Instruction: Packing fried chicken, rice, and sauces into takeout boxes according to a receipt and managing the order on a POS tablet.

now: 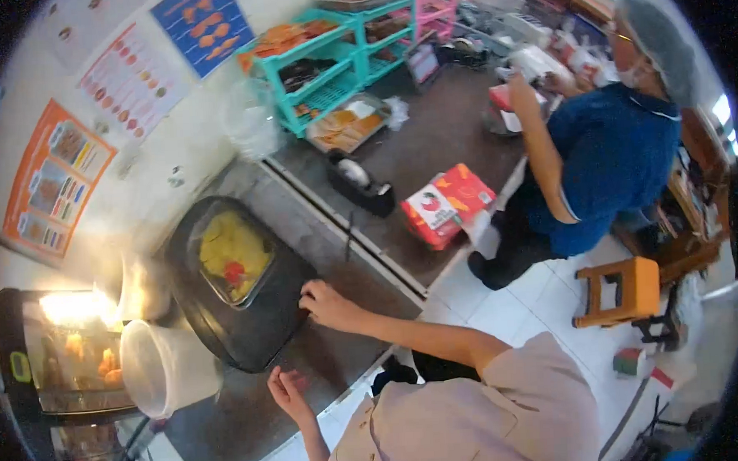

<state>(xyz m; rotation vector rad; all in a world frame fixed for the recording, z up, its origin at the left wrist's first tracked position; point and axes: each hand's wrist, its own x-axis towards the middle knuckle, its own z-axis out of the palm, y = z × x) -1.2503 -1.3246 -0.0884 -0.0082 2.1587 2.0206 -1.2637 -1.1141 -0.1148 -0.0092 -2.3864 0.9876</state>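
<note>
A large black lid-like container point(262, 340) with rounded corners lies on the dark counter. On top of it rests a clear tub point(241, 302) of flat yellow pieces with something small and red among them. My right hand point(333, 306) is at the container's right edge, its fingers bent and closed at the rim. My left hand point(288, 392) is just off the near edge, fingers stretched out and apart, holding nothing.
A white bucket point(172, 366) lies tipped beside a lit glass warming case point(75, 346). Teal racks point(320, 87) of food, a tape dispenser point(358, 185) and red boxes point(447, 201) stand farther off. A co-worker in blue point(607, 151) holds a red-and-white box. An orange stool point(618, 291) is at right.
</note>
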